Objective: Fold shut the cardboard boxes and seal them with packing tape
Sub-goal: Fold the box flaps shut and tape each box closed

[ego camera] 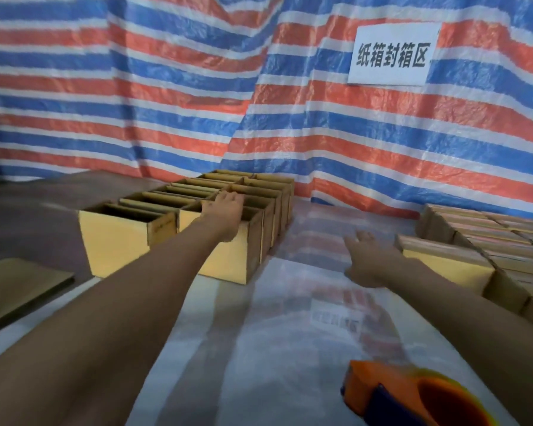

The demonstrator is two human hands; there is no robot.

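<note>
Leftward, rows of open boxes (126,238), left hand (225,207) flat over one, right hand (366,256) spread.

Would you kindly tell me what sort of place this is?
Probably a makeshift packing station: the white paper sign reads "carton sealing area" in Chinese, rows of open brown cardboard boxes stand on the plastic-covered table, and an orange tape dispenser lies near its front edge.
</note>
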